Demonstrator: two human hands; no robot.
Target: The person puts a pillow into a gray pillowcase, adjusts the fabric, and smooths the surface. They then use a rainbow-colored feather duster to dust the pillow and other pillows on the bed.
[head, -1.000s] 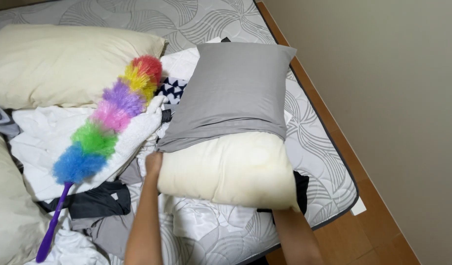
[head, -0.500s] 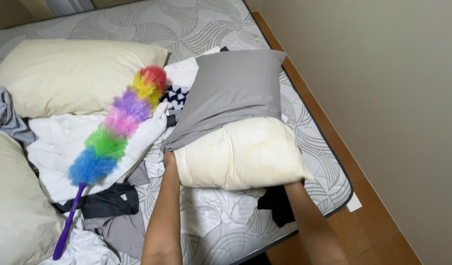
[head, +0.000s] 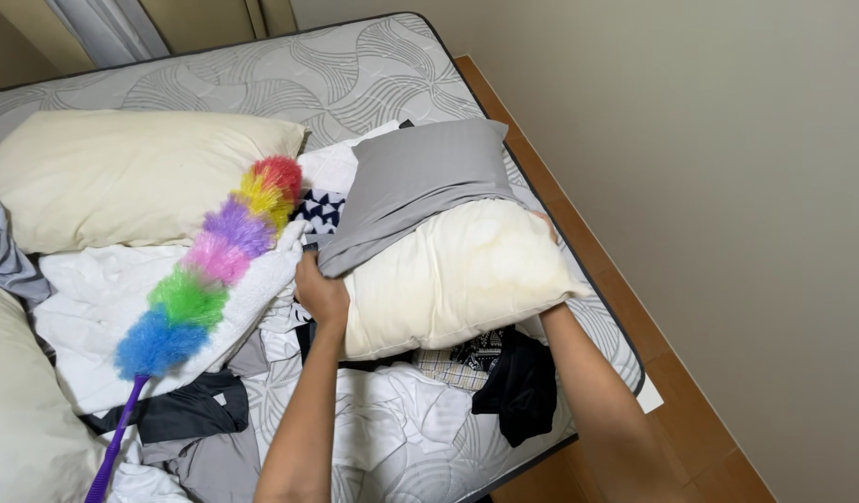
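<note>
Item: cream pillow [head: 453, 279], half-sheathed in a grey pillowcase [head: 415, 182], lying across the right side of a patterned mattress [head: 262, 74] near its edge.

Left hand [head: 320, 291]: fingers closing on the pillowcase's open hem at the pillow's left side.

Right hand [head: 545, 224]: mostly hidden behind the pillow's right edge; grip cannot be told.

Adjacent: rainbow feather duster [head: 206, 270] with purple handle, lying on a white sheet [head: 85, 307]; second cream pillow [head: 122, 177] at upper left; dark garment [head: 518, 387] and checked cloth [head: 453, 368] under the pillow's near end.

Risk, judged: the pillow is overhanging toward the wooden floor strip [head: 634, 307]; an uneven pull on the hem could be bunching the case or tipping the pillow off the mattress.
</note>
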